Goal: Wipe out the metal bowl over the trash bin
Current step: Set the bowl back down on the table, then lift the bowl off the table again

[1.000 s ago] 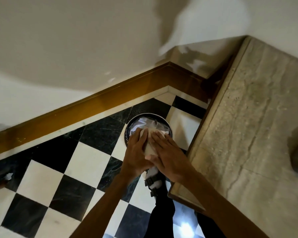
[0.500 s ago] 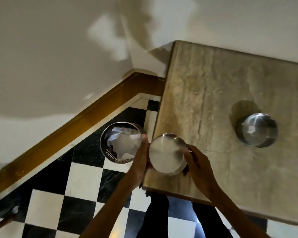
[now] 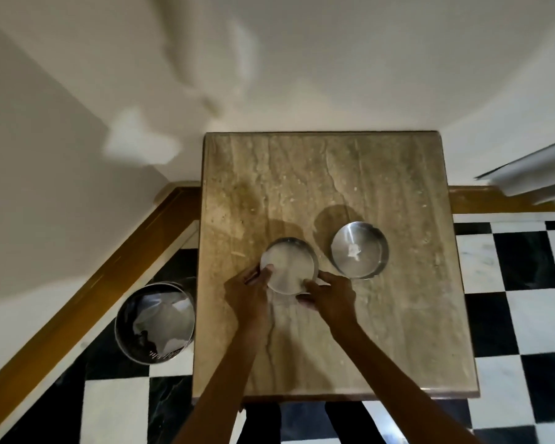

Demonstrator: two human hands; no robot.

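Observation:
A round metal bowl (image 3: 289,265) is over the middle of the stone table (image 3: 398,331), its pale inside facing up. My left hand (image 3: 249,291) grips its left rim and my right hand (image 3: 329,294) grips its near right rim. Whether the bowl rests on the table or hangs just above it cannot be told. The round metal trash bin (image 3: 156,320) stands on the floor at the table's left edge, with crumpled white paper inside.
A second metal bowl (image 3: 359,249) sits on the table just right of the held one, a white scrap in its bottom. Walls and a brown skirting board close the back and left. Black-and-white checkered floor (image 3: 510,299) lies right and left of the table.
Both hands left the bin, where they held white paper, and carried the bowl rightward over the table. The bowl now sits near the second bowl.

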